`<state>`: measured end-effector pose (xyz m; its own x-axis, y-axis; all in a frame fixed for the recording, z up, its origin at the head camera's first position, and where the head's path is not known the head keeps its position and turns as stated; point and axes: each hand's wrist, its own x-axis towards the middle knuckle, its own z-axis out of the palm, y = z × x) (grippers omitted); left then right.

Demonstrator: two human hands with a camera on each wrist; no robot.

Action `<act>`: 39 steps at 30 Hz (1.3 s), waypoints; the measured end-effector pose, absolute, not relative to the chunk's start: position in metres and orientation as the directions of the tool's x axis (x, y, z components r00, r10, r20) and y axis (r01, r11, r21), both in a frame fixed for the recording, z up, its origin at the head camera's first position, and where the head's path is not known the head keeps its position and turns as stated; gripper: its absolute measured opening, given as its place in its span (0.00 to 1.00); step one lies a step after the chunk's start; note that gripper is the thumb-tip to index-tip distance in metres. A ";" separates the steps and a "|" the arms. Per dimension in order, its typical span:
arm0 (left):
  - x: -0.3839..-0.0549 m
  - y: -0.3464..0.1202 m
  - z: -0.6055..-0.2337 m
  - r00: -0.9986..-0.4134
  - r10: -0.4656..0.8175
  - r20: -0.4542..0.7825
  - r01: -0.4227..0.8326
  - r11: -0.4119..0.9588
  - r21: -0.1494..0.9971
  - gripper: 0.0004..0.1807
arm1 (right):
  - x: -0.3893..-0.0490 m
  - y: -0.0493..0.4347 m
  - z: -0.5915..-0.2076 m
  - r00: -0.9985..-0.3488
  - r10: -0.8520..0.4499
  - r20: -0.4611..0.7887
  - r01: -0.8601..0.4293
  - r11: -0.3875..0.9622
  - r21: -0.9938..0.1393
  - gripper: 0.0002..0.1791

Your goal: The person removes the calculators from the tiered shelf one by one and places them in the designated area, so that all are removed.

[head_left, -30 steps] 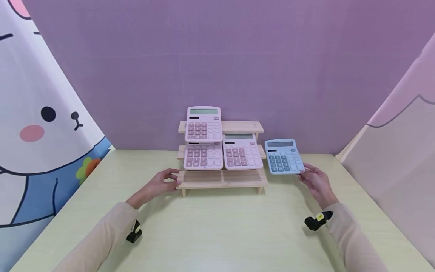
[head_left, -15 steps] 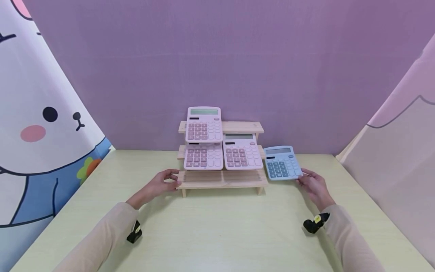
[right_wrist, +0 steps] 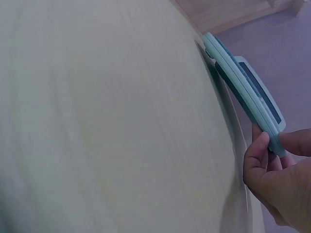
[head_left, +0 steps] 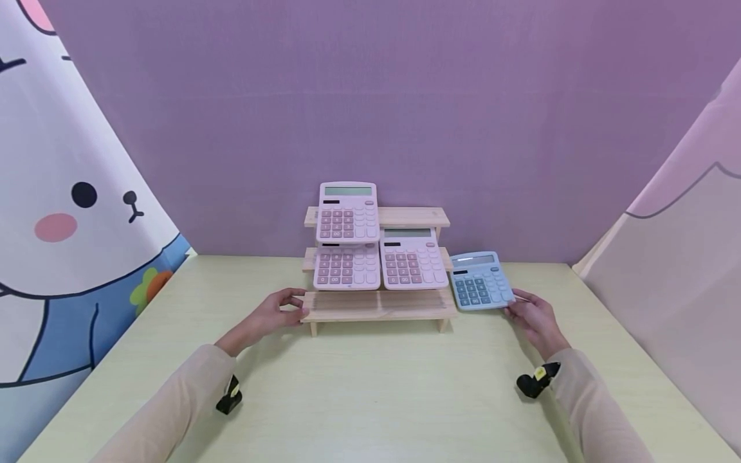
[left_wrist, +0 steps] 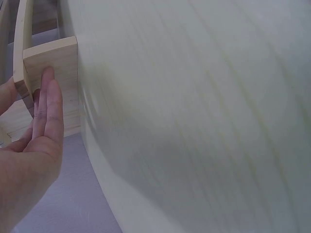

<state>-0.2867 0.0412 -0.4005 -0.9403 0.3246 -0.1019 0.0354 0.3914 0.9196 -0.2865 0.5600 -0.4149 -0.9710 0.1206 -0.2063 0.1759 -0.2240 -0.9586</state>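
At the right of the wooden tiered stand (head_left: 379, 307), my right hand (head_left: 534, 321) pinches a light blue calculator (head_left: 482, 283) by its lower right corner. The right wrist view shows that calculator (right_wrist: 243, 85) edge-on, thumb on its face and fingers (right_wrist: 257, 150) underneath, its far end close over the table. My left hand (head_left: 278, 315) holds the left end of the stand's lowest step, thumb above and fingers (left_wrist: 51, 107) under the board beside the leg. Pink calculators stand on the steps: one on top (head_left: 347, 212), two on the middle step, left (head_left: 346, 270) and right (head_left: 413, 260).
The pale wood-grain table (head_left: 370, 399) runs back to a purple backdrop (head_left: 370, 103). A cartoon-printed cloth (head_left: 87, 257) hangs at the left and a pale cloth (head_left: 683, 276) at the right. Each sleeve has a small black camera at the wrist.
My right hand has lowered the blue calculator toward the table, slightly left and nearer to me, and it now leans back more. My left hand and the stand have stayed in place.
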 end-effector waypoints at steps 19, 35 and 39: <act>-0.286 0.041 -0.399 -0.937 0.339 -0.088 0.060 0.403 0.913 0.32 | -0.291 0.559 -0.416 -0.972 0.150 -0.182 0.175 -0.057 -0.983 0.31; -0.287 0.042 -0.399 -0.938 0.333 -0.092 0.036 0.360 0.932 0.31 | -0.295 0.561 -0.417 -0.969 0.154 -0.192 0.226 0.251 -0.941 0.30; -0.286 0.042 -0.398 -0.938 0.334 -0.092 0.037 0.360 0.932 0.32 | -0.296 0.562 -0.420 -0.971 0.153 -0.185 0.226 0.323 -0.919 0.29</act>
